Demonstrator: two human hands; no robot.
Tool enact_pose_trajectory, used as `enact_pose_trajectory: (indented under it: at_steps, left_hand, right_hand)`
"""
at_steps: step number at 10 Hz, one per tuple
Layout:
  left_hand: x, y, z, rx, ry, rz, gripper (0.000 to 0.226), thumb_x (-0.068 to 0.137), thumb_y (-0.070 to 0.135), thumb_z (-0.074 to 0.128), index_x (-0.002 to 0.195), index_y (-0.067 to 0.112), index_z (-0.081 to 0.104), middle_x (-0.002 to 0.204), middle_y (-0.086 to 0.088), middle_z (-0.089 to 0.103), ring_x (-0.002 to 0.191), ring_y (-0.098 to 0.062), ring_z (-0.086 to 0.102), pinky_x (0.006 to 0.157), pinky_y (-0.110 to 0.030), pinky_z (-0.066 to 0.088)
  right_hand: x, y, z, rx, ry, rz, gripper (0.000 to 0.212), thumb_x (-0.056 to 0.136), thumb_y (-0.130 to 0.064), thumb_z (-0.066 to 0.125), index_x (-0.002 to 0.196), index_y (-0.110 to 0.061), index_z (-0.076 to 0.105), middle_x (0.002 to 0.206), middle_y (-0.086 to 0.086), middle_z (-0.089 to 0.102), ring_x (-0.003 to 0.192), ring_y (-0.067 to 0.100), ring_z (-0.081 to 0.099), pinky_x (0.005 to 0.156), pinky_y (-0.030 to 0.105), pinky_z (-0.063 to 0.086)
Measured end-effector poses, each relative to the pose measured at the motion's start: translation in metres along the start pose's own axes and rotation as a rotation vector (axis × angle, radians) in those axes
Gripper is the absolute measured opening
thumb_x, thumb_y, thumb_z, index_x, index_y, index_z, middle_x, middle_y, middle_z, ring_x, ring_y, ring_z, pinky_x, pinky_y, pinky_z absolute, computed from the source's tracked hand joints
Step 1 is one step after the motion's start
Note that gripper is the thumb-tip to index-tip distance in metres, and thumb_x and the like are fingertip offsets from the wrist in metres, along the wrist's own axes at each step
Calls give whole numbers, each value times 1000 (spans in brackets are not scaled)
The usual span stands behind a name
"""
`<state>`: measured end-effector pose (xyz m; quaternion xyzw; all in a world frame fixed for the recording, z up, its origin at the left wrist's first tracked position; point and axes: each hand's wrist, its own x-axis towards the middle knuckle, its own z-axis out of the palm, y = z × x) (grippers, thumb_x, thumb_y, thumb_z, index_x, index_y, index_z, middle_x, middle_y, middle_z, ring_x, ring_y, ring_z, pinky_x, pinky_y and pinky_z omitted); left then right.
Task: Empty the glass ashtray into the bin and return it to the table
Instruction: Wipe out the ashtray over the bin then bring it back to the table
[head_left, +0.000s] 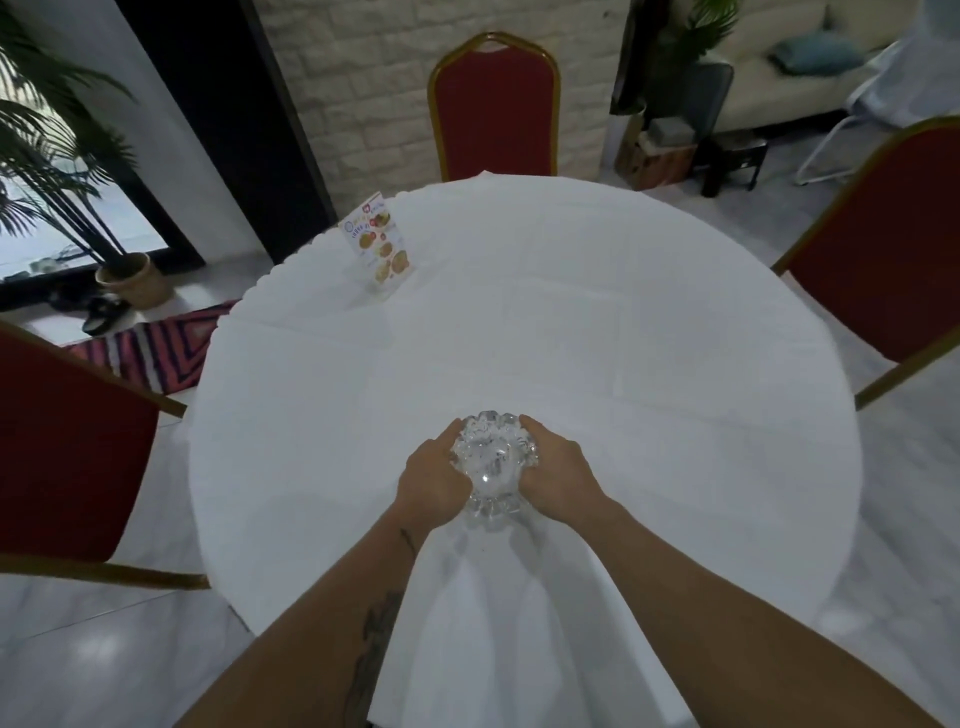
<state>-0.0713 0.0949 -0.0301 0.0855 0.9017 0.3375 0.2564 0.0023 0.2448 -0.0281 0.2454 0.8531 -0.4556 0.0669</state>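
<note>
A clear glass ashtray (492, 462) with a scalloped rim is near the front edge of the round table (571, 322), which has a white cloth. My left hand (434, 480) clasps its left side and my right hand (558, 480) clasps its right side. Whether it rests on the cloth or is slightly lifted, I cannot tell. Its bowl looks free of ash. No bin is in sight.
A printed menu card (382, 247) stands at the table's far left. Red chairs with gold frames stand at the back (496, 109), left (67, 457) and right (883, 265). A potted palm (132, 278), sandals and a striped rug lie on the left floor.
</note>
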Motion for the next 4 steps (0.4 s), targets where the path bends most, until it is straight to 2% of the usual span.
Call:
enact_pose_trajectory:
  at_steps: [1, 2, 3, 4]
  left_hand:
    - [1, -1, -1, 64, -27, 7, 73, 86, 4, 48, 151, 33, 32, 133, -9, 55, 118, -26, 56, 99, -34, 49]
    - [-3, -2, 0, 89, -26, -1, 72, 88, 7, 50, 154, 26, 25, 140, -10, 51, 126, -28, 51, 101, -32, 44]
    - [-12, -1, -1, 89, -15, 38, 63, 91, 9, 50, 151, 18, 30, 140, -14, 49, 127, -31, 49, 94, -30, 40]
    - [-26, -6, -9, 155, 9, 48, 57, 94, 12, 47, 149, 15, 31, 146, -12, 44, 131, -31, 46, 95, -30, 35]
  right_hand:
    - [2, 7, 7, -44, 28, -53, 68, 74, 1, 50, 136, -25, 56, 107, 6, 70, 98, 29, 63, 83, 38, 54]
    - [0, 10, 7, -77, 14, -40, 65, 81, -6, 47, 144, -23, 49, 120, 8, 66, 111, 31, 59, 92, 38, 50]
    - [-5, 15, 5, -114, 18, -46, 62, 89, -13, 46, 150, -19, 41, 136, 10, 57, 128, 33, 51, 101, 38, 42]
    - [-15, 15, 1, -172, 27, -62, 59, 95, -12, 47, 152, -17, 36, 141, 13, 52, 132, 31, 47, 102, 38, 39]
